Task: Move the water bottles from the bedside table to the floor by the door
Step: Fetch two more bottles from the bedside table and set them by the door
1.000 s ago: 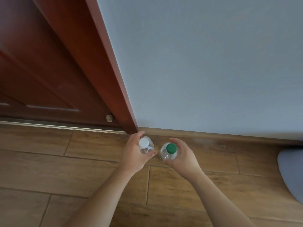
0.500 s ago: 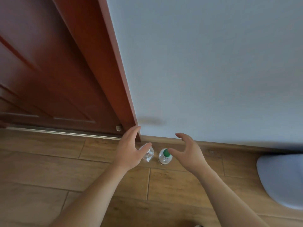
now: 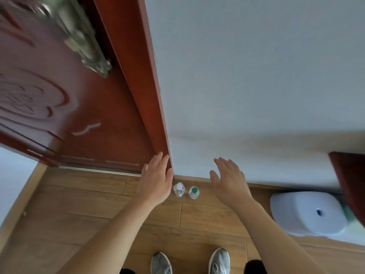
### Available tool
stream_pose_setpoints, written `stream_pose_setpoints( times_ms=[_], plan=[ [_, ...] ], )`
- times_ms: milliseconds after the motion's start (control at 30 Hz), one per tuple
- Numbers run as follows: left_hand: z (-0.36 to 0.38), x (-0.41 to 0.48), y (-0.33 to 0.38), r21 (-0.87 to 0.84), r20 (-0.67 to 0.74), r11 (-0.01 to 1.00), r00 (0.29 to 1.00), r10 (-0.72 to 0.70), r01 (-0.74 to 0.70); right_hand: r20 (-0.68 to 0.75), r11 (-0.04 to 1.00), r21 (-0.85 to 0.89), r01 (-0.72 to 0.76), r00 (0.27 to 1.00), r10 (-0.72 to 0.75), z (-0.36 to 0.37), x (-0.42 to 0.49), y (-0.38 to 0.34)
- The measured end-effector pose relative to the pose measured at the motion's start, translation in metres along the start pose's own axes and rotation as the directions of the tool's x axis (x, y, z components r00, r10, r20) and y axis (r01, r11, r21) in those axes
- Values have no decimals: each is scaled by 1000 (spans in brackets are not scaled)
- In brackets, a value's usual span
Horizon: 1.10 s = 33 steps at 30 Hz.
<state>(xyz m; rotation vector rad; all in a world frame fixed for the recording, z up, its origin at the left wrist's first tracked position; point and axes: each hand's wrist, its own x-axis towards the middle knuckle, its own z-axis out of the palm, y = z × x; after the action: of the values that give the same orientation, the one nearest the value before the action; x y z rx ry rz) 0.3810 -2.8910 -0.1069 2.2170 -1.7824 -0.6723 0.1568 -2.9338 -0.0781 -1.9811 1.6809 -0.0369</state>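
Note:
Two clear water bottles stand upright side by side on the wooden floor against the skirting board, just right of the door frame. The left bottle [image 3: 179, 189] has a white cap and the right bottle [image 3: 194, 192] has a green cap. My left hand [image 3: 156, 178] hovers well above and to the left of them, fingers apart, holding nothing. My right hand [image 3: 229, 179] hangs above and to the right, also spread with nothing in it. Neither hand touches a bottle.
A dark red wooden door [image 3: 59, 115] with a metal handle [image 3: 87, 44] fills the upper left, its frame [image 3: 150, 95] meeting the pale wall [image 3: 256, 76]. A white round stool [image 3: 308, 212] sits at the right. My grey shoes [image 3: 161, 263] stand at the bottom edge.
Both hands let go of the bottles and rose away from them. The view has pulled up and back, so the bottles look smaller and my shoes have come into sight.

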Motion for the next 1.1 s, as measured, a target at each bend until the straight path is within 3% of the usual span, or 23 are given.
stream_pose_setpoints(
  times_ms=[300, 500, 900, 1100],
  plan=[
    [-169, -51, 74, 100, 99, 995, 995, 6, -16, 17, 990, -144, 2, 1000, 1, -148, -64, -71],
    [-231, -75, 116, 138, 92, 987, 993, 72, -85, -73, 985, -164, -44, 997, 32, -212, -115, -94],
    [-261, -105, 226, 226, 111, 916, 943, 315, -332, -256, 978, -141, -155, 960, 115, -284, -204, -49],
    [-229, -128, 310, 238, 168, 825, 858, 485, -513, -361, 945, -77, -318, 892, 271, -321, -273, 10]
  ],
)
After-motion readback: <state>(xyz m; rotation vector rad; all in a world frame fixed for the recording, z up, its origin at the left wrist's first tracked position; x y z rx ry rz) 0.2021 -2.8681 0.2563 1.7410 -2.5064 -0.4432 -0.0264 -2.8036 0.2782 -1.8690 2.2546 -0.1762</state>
